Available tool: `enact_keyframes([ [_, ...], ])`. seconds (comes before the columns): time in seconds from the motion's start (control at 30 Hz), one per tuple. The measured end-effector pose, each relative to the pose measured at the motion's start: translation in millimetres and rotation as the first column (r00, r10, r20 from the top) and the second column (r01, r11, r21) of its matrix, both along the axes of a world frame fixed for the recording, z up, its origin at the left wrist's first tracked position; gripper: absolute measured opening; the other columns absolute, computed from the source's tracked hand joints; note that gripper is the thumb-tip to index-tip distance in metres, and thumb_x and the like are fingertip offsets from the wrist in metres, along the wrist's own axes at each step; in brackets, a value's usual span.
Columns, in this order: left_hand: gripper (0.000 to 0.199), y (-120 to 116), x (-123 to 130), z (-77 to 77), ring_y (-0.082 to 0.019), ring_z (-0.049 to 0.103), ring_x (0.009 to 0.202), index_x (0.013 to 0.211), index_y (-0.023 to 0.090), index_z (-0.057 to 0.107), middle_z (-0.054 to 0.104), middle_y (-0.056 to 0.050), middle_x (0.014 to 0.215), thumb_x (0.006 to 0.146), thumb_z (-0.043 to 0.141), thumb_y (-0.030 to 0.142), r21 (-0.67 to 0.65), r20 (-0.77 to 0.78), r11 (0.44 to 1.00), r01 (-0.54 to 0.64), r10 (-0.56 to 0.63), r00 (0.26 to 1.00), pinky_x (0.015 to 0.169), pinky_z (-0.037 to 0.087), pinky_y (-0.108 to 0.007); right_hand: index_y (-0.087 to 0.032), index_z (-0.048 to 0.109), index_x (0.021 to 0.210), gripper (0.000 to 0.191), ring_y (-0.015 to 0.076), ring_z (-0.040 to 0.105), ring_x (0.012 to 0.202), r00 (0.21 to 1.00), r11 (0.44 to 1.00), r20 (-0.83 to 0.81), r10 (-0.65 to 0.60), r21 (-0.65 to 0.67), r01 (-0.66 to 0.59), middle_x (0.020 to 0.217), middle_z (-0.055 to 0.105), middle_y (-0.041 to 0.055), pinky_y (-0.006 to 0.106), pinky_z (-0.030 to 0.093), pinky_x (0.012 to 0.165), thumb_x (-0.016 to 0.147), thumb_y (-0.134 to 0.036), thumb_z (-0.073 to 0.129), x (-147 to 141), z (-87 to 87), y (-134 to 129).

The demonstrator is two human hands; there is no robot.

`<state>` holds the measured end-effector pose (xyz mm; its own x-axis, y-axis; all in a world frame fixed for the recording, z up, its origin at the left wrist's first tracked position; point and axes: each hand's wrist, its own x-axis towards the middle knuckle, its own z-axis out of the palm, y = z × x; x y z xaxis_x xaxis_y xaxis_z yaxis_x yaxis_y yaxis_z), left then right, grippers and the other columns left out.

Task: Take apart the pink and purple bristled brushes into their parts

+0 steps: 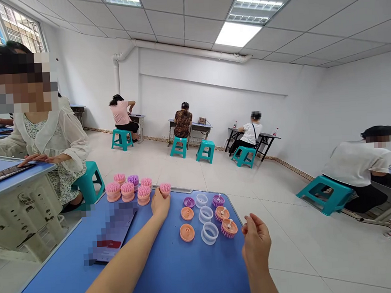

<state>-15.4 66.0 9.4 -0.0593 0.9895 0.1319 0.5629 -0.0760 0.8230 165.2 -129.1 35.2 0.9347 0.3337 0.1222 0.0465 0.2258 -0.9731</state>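
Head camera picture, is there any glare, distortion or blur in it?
Head view: one ceiling panel is blown out to white; head view: the window leans, suggesting wide-angle distortion; head view: pixelation covers parts of the phone, while the left hand and right hand show no strong motion blur.

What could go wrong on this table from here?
The left hand, holding a pink brush, might bump the brushes standing beside it. The right hand is close to an orange-backed brush head near the blue table's edge, and could perhaps knock it off.
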Motion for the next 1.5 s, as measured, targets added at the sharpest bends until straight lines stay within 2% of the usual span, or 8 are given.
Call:
enact_keyframes([
  [0.53,0.041,-46,-26,0.3,-0.021,0.061,0.094,0.105,0.015,0.050,0.064,-0.008,0.102,0.066,0.063,0.020,0.035,0.304,0.966,0.258,-0.256,0.918,0.081,0.046,-0.032,-0.016,0.056,0.093,0.037,0.0099,0.049,0.055,0.994,0.994,0.051,0.093,-0.065,-0.090,0.074,0.054,-0.0013,0.024,0.046,0.051,0.065,-0.040,0.062,-4,-6.8,7],
  [0.73,0.045,-79,-41,6.0,-0.020,0.062,0.091,0.104,0.015,0.050,0.064,-0.008,0.101,0.063,0.064,0.027,0.024,0.488,0.900,0.434,-0.390,0.781,0.076,0.050,-0.030,-0.018,0.058,0.095,0.039,0.0145,0.056,0.071,0.976,0.982,0.138,0.168,-0.114,-0.153,0.081,0.058,0.0011,0.025,0.048,0.060,0.067,-0.044,0.063,-19,-1.9,4],
  [0.9,0.053,-96,-51,13.1,-0.020,0.061,0.089,0.108,0.015,0.046,0.063,-0.008,0.100,0.061,0.064,0.032,-0.020,0.582,0.844,0.537,-0.427,0.692,0.075,0.051,-0.031,-0.018,0.059,0.094,0.034,0.0129,0.053,0.061,0.885,0.947,0.346,0.312,-0.188,-0.261,0.071,0.057,0.0001,0.025,0.047,0.056,0.074,-0.045,0.058,-34,-4.3,2],
  [1.07,0.052,-96,-56,30.5,-0.021,0.060,0.094,0.108,0.016,0.048,0.063,-0.008,0.104,0.061,0.063,0.033,-0.018,0.558,0.814,0.580,-0.474,0.682,0.079,0.050,-0.031,-0.018,0.060,0.088,0.026,0.0113,0.051,0.056,0.750,0.854,0.409,0.520,-0.256,-0.452,0.068,0.056,0.0003,0.024,0.045,0.050,0.077,-0.041,0.055,-56,-9.0,8],
  [1.13,0.052,-94,-57,32.2,-0.022,0.060,0.093,0.108,0.017,0.049,0.063,-0.007,0.103,0.060,0.065,0.032,-0.011,0.569,0.794,0.607,-0.495,0.657,0.079,0.050,-0.032,-0.019,0.058,0.097,0.029,0.0103,0.052,0.057,0.681,0.764,0.346,0.645,-0.287,-0.578,0.077,0.058,0.0018,0.023,0.045,0.049,0.075,-0.039,0.058,-66,-6.5,12],
  [1.3,0.055,-90,-54,22.8,-0.023,0.059,0.098,0.109,0.018,0.048,0.061,-0.008,0.109,0.060,0.068,0.033,0.042,0.639,0.715,0.697,-0.556,0.532,0.083,0.048,-0.033,-0.025,0.040,0.125,0.067,0.0097,0.055,0.066,0.512,0.515,0.102,0.853,-0.326,-0.792,0.110,0.054,0.0069,0.025,0.048,0.057,0.065,-0.031,0.070,-89,5.3,27],
  [1.37,0.051,-90,-54,17.6,-0.021,0.059,0.094,0.105,0.018,0.048,0.061,-0.008,0.105,0.061,0.069,0.035,0.058,0.598,0.708,0.704,-0.589,0.543,0.081,0.048,-0.032,-0.024,0.039,0.127,0.071,0.0123,0.057,0.072,0.503,0.505,0.093,0.859,-0.313,-0.805,0.110,0.055,0.0074,0.027,0.050,0.062,0.064,-0.031,0.071,-95,6.0,32],
  [1.5,0.034,-93,-55,14.3,-0.019,0.059,0.084,0.090,0.020,0.049,0.062,-0.004,0.092,0.063,0.066,0.030,0.075,0.370,0.742,0.666,-0.641,0.673,0.075,0.049,-0.030,-0.022,0.047,0.119,0.065,0.0192,0.056,0.091,0.580,0.611,0.193,0.791,-0.286,-0.738,0.109,0.056,0.0068,0.033,0.048,0.078,0.061,-0.033,0.073,-99,0.1,31],
])
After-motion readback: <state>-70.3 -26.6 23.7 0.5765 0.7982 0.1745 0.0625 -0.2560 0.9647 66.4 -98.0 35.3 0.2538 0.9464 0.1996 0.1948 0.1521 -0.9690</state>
